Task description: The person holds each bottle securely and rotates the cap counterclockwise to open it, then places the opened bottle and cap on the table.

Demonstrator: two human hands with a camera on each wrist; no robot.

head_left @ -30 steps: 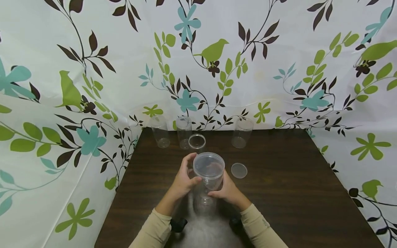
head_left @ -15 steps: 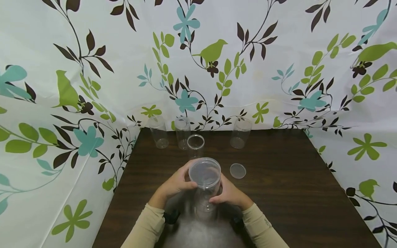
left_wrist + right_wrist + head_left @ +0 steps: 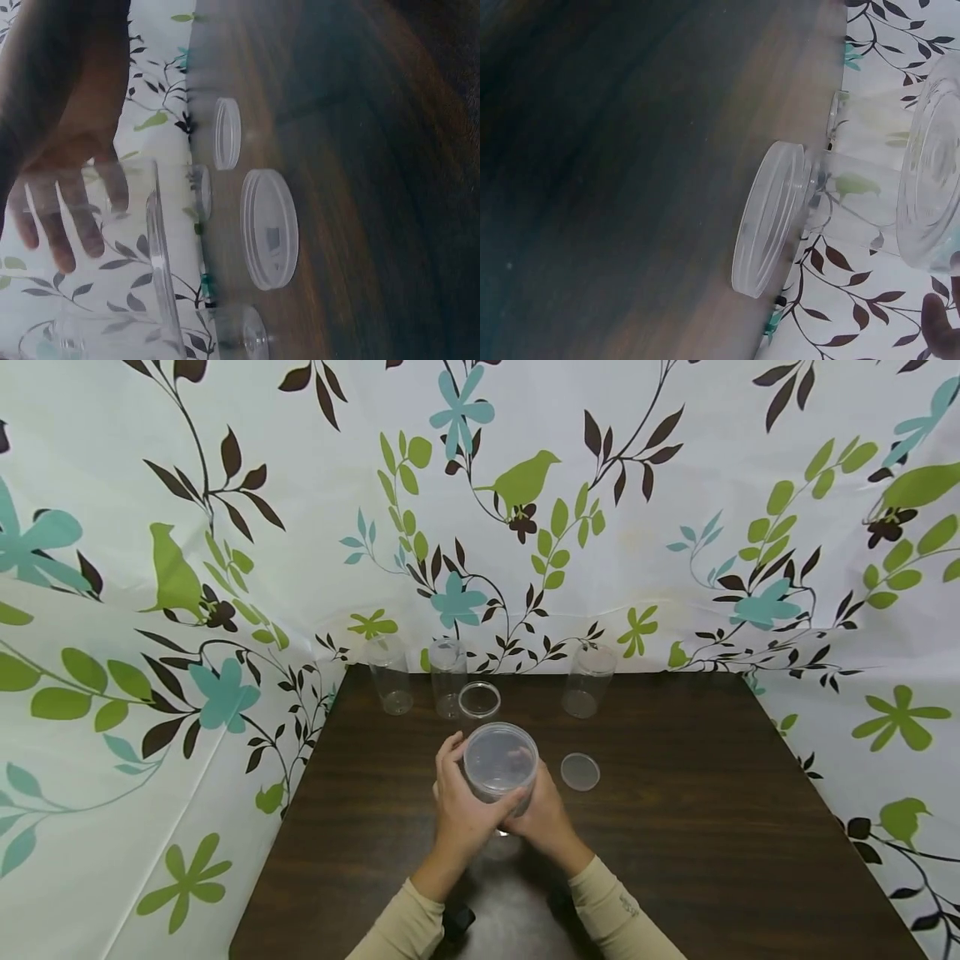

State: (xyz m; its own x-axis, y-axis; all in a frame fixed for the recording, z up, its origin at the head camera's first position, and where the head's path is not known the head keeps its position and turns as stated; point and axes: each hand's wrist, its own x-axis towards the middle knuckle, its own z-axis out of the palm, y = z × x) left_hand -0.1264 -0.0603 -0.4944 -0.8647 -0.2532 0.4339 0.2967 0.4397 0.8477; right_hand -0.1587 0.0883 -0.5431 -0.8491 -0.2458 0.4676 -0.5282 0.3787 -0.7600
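My left grip [image 3: 467, 808] and my right grip [image 3: 551, 821] both hold a clear jar [image 3: 501, 760], curled round its sides. It is between them, about as near to each, long way roughly up and down, top facing me. A loose lid [image 3: 580, 772] lies on the worktop [image 3: 712, 827], near my right grip.

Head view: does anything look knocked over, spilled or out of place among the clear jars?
Nothing stands out. The back jars stand upright, the loose lid lies flat on the table, and the left hand and right hand grip the front jar. No spill shows; fine cracks would be too small to tell.
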